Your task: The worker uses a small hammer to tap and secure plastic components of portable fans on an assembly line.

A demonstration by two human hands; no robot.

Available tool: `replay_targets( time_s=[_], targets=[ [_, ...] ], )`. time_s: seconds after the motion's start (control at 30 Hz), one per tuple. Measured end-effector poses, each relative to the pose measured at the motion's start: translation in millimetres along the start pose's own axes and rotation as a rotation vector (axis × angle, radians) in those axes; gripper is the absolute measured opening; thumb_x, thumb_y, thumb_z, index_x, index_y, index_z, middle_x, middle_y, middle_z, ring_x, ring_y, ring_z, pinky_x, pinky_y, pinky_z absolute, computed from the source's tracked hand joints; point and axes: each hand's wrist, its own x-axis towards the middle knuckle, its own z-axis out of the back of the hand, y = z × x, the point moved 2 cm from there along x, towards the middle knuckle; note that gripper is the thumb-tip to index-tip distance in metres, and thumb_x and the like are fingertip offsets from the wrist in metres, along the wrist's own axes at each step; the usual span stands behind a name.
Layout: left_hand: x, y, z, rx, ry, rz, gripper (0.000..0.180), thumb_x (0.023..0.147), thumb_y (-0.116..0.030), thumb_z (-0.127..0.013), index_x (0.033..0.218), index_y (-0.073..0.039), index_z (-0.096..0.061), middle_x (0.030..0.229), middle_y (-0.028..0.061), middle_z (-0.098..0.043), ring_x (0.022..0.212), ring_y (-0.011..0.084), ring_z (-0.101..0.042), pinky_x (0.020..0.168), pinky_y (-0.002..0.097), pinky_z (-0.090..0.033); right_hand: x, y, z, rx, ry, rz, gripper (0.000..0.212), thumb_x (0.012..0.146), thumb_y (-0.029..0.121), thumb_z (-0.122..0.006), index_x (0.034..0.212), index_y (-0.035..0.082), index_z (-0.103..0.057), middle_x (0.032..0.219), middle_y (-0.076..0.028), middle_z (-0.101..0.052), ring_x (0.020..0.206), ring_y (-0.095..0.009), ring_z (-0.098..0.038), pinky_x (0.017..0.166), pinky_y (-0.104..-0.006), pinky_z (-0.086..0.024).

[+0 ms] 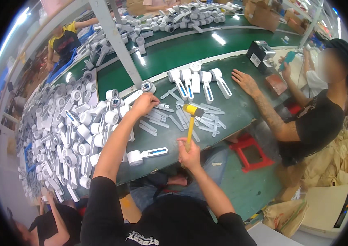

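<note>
My right hand [189, 154] is wrapped round the yellow handle of a hammer [191, 127], whose yellow and dark head is raised over the green bench. Farther left, my left hand [144, 104] has its fingers drawn together beside a white round-headed device [148, 87]; what they hold, if anything, is hidden. Loose grey strips [175, 122] lie scattered between the hands. Nearest me is a white long-handled device [147, 155] with a blue part showing in its handle. Several similar devices [208, 86] stand in a row at the far side.
A large heap of white devices [69, 139] covers the left side. Behind the bench runs a green conveyor [198, 44] with another heap. At right, a co-worker's hand [245, 82] rests on the bench near a black box [261, 53]. A red stool [251, 152] stands below.
</note>
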Motion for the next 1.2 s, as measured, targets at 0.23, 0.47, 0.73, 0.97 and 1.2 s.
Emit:
replay_targets(
  time_s=[0.23, 0.47, 0.73, 0.97, 1.2],
  targets=[
    [-7.8, -10.4, 49.7, -0.764, 0.181, 0.448, 0.031, 0.102, -0.03, -0.073, 0.117, -0.004, -0.08, 0.101, 0.0046, -0.081, 0.092, 0.0146, -0.074, 0.086, 0.0314, -0.057, 0.1, -4.2, -3.8, 0.051, 0.018, -0.031, 0.02, 0.107, 0.019, -0.066, 0.117, 0.002, -0.07, 0.065, 0.0, -0.061, 0.047, -0.01, -0.058, 0.045, -0.0283, -0.044],
    [-73.6, -81.3, 73.1, -0.645, 0.271, 0.28, 0.027, 0.102, -0.029, -0.072, 0.111, -0.005, -0.08, 0.093, 0.0034, -0.08, 0.082, 0.0083, -0.07, 0.074, 0.0267, -0.054, -1.5, 20.7, 1.4, 0.175, 0.07, -0.222, 0.037, 0.109, 0.021, -0.064, 0.142, 0.004, -0.063, 0.07, 0.003, -0.056, 0.045, -0.005, -0.045, 0.041, -0.0245, -0.037],
    [-218.1, -161.3, 11.6, -0.827, 0.135, 0.381, 0.023, 0.101, -0.018, -0.072, 0.117, -0.001, -0.072, 0.089, 0.0109, -0.078, 0.083, 0.0211, -0.074, 0.078, 0.0348, -0.056, -62.4, 44.6, -16.4, 0.074, 0.27, -0.426, 0.031, 0.105, 0.018, -0.073, 0.13, 0.001, -0.072, 0.081, -0.003, -0.069, 0.046, -0.005, -0.049, 0.04, -0.024, -0.036],
    [-259.9, -132.2, 11.7, -0.053, -0.512, 0.19, 0.059, 0.08, -0.023, -0.09, 0.133, -0.008, -0.07, 0.124, 0.0152, -0.072, 0.123, 0.0364, -0.064, 0.106, 0.0465, -0.05, -55.7, 40.4, -0.4, -0.109, 0.166, -0.328, 0.026, 0.103, 0.024, -0.076, 0.119, 0.004, -0.079, 0.082, 0.001, -0.073, 0.055, -0.002, -0.053, 0.047, -0.0222, -0.039],
    [-256.5, -111.1, -18.1, -0.191, -0.491, 0.177, 0.069, 0.083, -0.019, -0.088, 0.143, -0.004, -0.058, 0.118, 0.0128, -0.073, 0.125, 0.0381, -0.06, 0.11, 0.0476, -0.047, 1.7, 38.4, -42.1, -0.349, 0.354, -0.265, 0.025, 0.103, 0.023, -0.075, 0.121, 0.007, -0.081, 0.072, 0.005, -0.063, 0.057, -0.003, -0.05, 0.05, -0.0245, -0.038]
  ],
)
